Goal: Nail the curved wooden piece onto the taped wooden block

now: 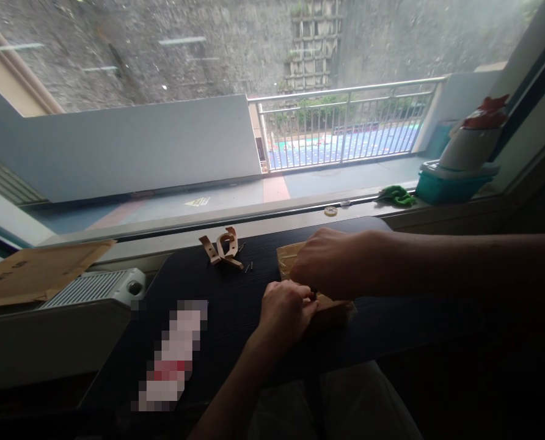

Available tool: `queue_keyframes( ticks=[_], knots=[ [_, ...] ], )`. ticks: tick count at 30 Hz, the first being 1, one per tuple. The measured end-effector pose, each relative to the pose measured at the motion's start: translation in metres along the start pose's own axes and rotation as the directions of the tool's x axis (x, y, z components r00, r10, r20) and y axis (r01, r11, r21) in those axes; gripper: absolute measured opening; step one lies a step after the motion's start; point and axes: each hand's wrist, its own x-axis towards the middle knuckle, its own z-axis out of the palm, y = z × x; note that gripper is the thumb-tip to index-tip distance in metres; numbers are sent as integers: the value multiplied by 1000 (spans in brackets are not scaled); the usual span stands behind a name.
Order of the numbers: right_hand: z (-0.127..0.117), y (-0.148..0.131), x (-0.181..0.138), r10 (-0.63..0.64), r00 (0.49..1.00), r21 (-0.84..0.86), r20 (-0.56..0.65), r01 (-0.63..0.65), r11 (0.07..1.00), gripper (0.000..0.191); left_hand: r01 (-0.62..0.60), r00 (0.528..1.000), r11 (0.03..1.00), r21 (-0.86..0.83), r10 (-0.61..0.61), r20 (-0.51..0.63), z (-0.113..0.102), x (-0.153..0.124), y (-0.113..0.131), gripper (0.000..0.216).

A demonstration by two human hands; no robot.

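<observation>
A tan block-like piece (pixel 334 310), with what looks like clear tape or wrap at its edges, lies on the dark table (pixel 236 330) under both hands. My right hand (pixel 332 260) is curled into a fist above it, hiding whatever it may grip. Just below and to the left, my left hand (pixel 287 305) has its fingers bent together against the block. A small dark thing (pixel 314 294) shows between the two hands, too small to name. Curved wooden pieces (pixel 228 245) stand near the table's far edge, with several screws (pixel 248 267) beside them.
A blurred-out strip (pixel 174 354) lies on the table's left side. Beyond the left edge are a white radiator (pixel 93 287) and a cardboard piece (pixel 43 269). The windowsill holds a tape roll (pixel 330 211), a green cloth (pixel 397 195) and a teal box (pixel 453 183).
</observation>
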Motion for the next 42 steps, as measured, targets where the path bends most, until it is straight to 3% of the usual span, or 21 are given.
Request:
queue_keyframes(
  ticks=[6,12,15,20,29,33,37,42],
  knots=[
    [10,5,4,-31,997,25,-67,33,999,21,6,999,1000,-24,-5,49,-2,-1,2,22],
    [7,7,-2,200,976,44,-87,-196,980,20,-23,1000,1000,2,23,20,0,0,-1,19],
    [-1,5,-4,142,990,2,-20,-142,990,12,-30,1000,999,12,30,8,2,1,-2,19],
    [0,8,-2,3,999,38,-47,-2,999,24,3,999,1000,-7,-3,41,-1,1,0,21],
    [16,12,-2,167,980,29,-113,-165,986,16,-23,999,1000,19,23,35,-1,1,1,19],
    [2,10,-4,95,995,-23,-28,-96,995,13,-20,999,999,26,20,30,0,1,0,20],
    [-6,10,-4,-6,1000,-21,-23,5,1000,22,-22,1000,999,28,21,14,0,1,-1,18],
    [3,12,-5,38,997,46,-66,-35,998,20,-36,999,999,41,35,17,2,1,-2,19]
  ],
)
